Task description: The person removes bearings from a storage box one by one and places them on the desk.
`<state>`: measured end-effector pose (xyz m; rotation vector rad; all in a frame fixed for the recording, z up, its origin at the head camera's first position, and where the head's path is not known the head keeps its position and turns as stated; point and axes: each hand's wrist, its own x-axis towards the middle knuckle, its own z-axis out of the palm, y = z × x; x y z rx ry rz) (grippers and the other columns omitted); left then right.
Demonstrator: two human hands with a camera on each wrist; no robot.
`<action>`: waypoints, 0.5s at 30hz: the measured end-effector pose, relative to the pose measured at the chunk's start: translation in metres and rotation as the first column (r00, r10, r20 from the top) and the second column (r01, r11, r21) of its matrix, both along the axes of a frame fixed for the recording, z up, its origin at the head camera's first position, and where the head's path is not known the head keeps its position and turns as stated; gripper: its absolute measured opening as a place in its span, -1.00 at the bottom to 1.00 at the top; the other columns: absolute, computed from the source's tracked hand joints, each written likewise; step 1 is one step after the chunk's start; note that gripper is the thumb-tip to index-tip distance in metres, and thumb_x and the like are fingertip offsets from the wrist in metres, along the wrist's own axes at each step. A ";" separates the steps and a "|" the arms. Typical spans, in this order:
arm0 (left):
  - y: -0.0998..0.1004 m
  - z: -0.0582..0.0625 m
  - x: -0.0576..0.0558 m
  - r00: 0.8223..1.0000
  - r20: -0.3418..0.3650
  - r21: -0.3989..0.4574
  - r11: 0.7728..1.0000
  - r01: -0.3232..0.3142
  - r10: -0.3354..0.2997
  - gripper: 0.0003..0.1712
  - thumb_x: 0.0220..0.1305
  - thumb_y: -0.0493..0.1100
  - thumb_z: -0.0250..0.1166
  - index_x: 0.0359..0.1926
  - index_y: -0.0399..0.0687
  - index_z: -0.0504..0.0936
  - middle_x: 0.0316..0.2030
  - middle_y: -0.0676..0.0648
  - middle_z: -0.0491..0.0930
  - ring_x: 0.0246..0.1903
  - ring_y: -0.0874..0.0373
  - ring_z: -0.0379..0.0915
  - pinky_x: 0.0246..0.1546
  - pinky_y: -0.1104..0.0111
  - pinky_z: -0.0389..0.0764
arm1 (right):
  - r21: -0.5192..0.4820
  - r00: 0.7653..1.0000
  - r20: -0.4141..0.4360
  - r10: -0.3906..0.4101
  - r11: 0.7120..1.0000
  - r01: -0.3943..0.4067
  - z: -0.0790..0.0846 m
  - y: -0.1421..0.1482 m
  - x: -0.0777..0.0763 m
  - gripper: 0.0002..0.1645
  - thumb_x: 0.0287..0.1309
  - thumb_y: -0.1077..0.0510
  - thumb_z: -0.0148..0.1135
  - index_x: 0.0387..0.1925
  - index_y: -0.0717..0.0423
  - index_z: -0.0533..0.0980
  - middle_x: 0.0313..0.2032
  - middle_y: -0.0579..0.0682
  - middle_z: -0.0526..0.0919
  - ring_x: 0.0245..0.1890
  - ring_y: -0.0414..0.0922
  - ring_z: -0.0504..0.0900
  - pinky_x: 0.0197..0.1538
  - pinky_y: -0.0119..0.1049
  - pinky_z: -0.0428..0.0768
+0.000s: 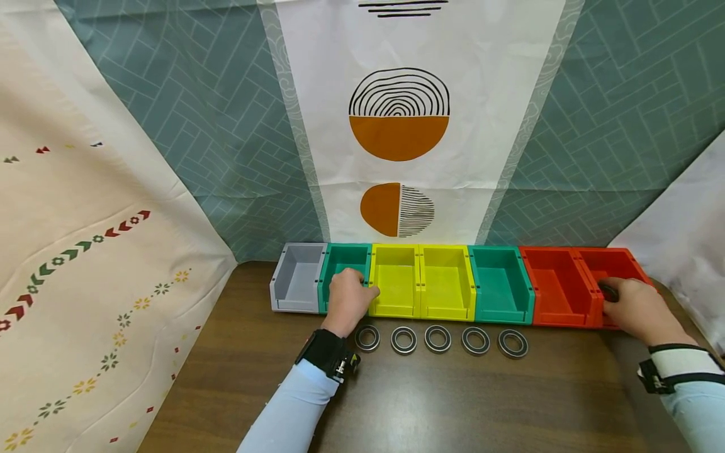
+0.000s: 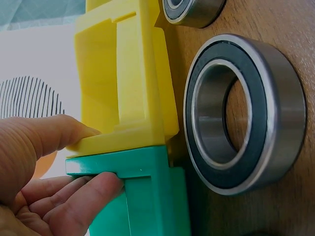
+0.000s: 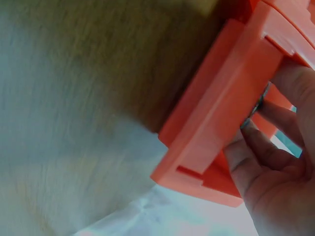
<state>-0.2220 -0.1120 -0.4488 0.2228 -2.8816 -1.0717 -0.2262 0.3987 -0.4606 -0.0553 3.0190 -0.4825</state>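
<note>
My left hand straddles the adjoining side walls of a green bin and a yellow bin. In the left wrist view, the thumb lies on the yellow wall and the fingertips curl against the green one. My right hand reaches into the rightmost red bin, pinching a bearing inside. Only a thin edge of that bearing shows between the fingers in the right wrist view. Several ball bearings lie flat in front of the bins, including one bearing beside my left hand.
The bins stand side by side in a row: a grey bin at the left end, a second yellow bin, another green bin and another red bin. Behind them hangs a patterned cloth. Brown wood tabletop extends in front.
</note>
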 end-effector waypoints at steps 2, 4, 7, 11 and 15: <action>0.000 0.000 0.000 1.000 0.000 -0.003 1.000 -0.002 0.002 -0.77 0.01 -0.08 0.39 -0.56 -0.12 0.59 -0.72 0.05 0.12 -0.74 0.13 0.34 -0.73 0.46 0.31 | 0.011 0.998 -0.059 -0.002 1.000 0.002 0.001 0.000 0.002 -0.27 -0.03 0.06 0.32 0.09 0.46 0.36 -0.11 0.52 0.49 -0.20 0.36 0.46 -0.10 0.38 0.36; 0.000 0.000 0.000 1.000 0.001 -0.008 1.000 -0.001 0.001 -0.77 0.01 -0.08 0.39 -0.56 -0.12 0.59 -0.72 0.05 0.12 -0.73 0.13 0.34 -0.73 0.45 0.31 | 0.018 0.994 -0.109 -0.014 1.000 0.016 0.002 0.000 0.003 -0.30 -0.01 0.07 0.31 0.07 0.47 0.37 -0.15 0.52 0.50 -0.27 0.32 0.48 -0.16 0.34 0.39; 0.000 0.000 0.000 1.000 0.005 -0.010 1.000 -0.001 0.001 -0.77 0.02 -0.07 0.39 -0.55 -0.13 0.59 -0.72 0.05 0.13 -0.72 0.14 0.36 -0.72 0.45 0.33 | 0.020 0.986 -0.162 -0.049 0.998 0.053 0.006 0.000 0.004 -0.32 0.01 0.07 0.29 0.05 0.49 0.36 -0.22 0.49 0.51 -0.38 0.24 0.47 -0.29 0.21 0.42; 0.000 -0.001 0.000 1.000 0.015 -0.004 1.000 -0.008 0.008 -0.77 0.02 -0.08 0.39 -0.54 -0.12 0.59 -0.71 0.04 0.12 -0.71 0.13 0.35 -0.72 0.44 0.33 | -0.001 0.980 -0.177 -0.093 0.996 0.095 0.011 -0.001 0.004 -0.28 0.06 -0.02 0.29 0.07 0.46 0.35 -0.26 0.43 0.51 -0.41 0.16 0.44 -0.37 0.08 0.46; 0.000 0.000 -0.001 1.000 0.022 0.000 1.000 -0.008 0.008 -0.78 0.03 -0.07 0.39 -0.51 -0.13 0.61 -0.70 0.04 0.14 -0.71 0.13 0.36 -0.71 0.44 0.34 | -0.016 0.970 -0.208 -0.127 0.992 0.126 0.017 -0.004 0.007 -0.19 0.11 -0.15 0.23 0.14 0.42 0.33 -0.36 0.32 0.48 -0.42 0.11 0.39 -0.53 -0.18 0.43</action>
